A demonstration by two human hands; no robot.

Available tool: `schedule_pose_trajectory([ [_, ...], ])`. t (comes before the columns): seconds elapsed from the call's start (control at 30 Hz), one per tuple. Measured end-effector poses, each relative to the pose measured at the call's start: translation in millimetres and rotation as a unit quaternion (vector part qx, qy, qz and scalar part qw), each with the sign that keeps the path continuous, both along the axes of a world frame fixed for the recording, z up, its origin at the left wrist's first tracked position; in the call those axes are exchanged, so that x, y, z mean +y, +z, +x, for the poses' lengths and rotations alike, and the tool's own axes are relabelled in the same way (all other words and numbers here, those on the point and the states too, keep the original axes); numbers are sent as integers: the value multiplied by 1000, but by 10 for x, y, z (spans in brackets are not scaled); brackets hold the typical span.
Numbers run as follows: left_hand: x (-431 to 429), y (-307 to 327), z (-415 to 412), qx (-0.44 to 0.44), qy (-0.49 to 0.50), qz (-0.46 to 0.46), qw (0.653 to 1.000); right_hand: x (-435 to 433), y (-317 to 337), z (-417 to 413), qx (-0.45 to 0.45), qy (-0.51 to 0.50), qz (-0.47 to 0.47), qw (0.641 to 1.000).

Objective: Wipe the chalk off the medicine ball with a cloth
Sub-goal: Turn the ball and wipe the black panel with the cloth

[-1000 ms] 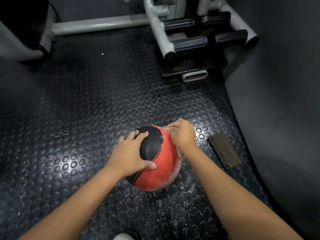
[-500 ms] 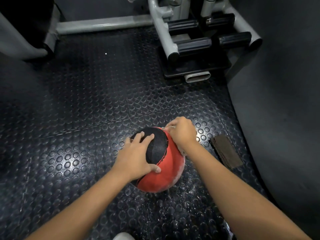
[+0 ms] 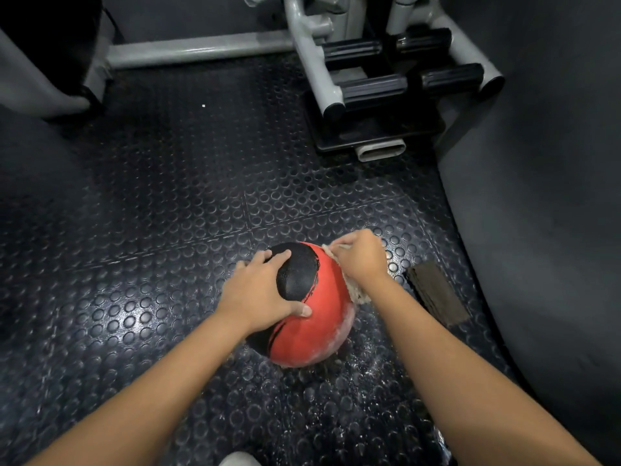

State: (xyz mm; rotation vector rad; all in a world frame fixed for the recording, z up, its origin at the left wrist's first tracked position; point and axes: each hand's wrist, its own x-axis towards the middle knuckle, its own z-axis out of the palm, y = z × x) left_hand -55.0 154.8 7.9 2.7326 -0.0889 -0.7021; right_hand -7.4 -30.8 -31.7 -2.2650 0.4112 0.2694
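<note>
A red and black medicine ball (image 3: 312, 324) rests on the studded rubber floor (image 3: 151, 264). White chalk smears show on its lower right side. My left hand (image 3: 260, 292) lies flat on the ball's top left, fingers spread over the black patch. My right hand (image 3: 361, 255) presses a pale cloth (image 3: 358, 294) against the ball's upper right side; most of the cloth is hidden under the hand.
A brown rectangular block (image 3: 437, 292) lies on the floor right of the ball. A grey machine frame with black rollers (image 3: 379, 85) stands at the back. A dark padded surface (image 3: 544, 196) fills the right side. Chalk dust speckles the floor (image 3: 356, 381) in front of the ball.
My right hand with the cloth has slid slightly up and back along the ball's right side. The left hand stays on the ball.
</note>
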Motion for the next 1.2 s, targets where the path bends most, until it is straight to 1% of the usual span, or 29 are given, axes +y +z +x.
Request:
schedule_pose_trajectory([
  [0.13, 85, -24, 234, 18, 52, -27, 998, 78, 126, -208, -59, 48, 44, 996],
  [0.17, 98, -33, 299, 23, 65, -34, 997, 66, 173, -290, -53, 67, 68, 994],
  [0.23, 101, -53, 407, 31, 80, -44, 995, -25, 249, -396, -5, 76, 141, 987],
  [0.3, 77, -62, 447, 32, 91, -49, 994, -191, 307, -440, 43, 21, 239, 970],
  [0.33, 65, -65, 440, 32, 97, -51, 993, -281, 323, -454, 74, -20, 302, 950],
  [0.37, 60, -68, 422, 32, 102, -54, 993, -360, 337, -480, 105, -60, 370, 921],
  [0.43, 68, -85, 368, 34, 115, -58, 991, -471, 384, -569, 142, -94, 467, 868],
  [0.53, 83, -102, 283, 29, 128, -60, 990, -475, 502, -744, 163, -87, 545, 818],
  [0.67, 40, -53, 201, 19, 114, -46, 992, -370, 632, -938, 137, -145, 637, 745],
  [0.77, 13, -41, 198, 16, 105, -39, 994, -280, 687, -1017, 110, -150, 668, 721],
  [0.83, 3, -13, 178, 13, 115, -36, 993, -231, 720, -1027, 112, -151, 664, 724],
  [0.87, -4, 10, 163, 12, 120, -31, 992, -208, 709, -1015, 110, -161, 669, 717],
  [1.03, -88, 33, 148, 20, 137, -32, 990, -219, 608, -1048, 117, -206, 715, 658],
  [1.07, -111, 22, 173, 20, 144, -35, 989, -247, 606, -1059, 118, -208, 716, 656],
  [1.13, -169, 0, 203, 23, 152, -32, 988, -367, 571, -1079, 120, -227, 688, 678],
  [1.2, -258, 43, 162, 22, 149, -21, 988, -534, 547, -1075, 129, -252, 644, 710],
])
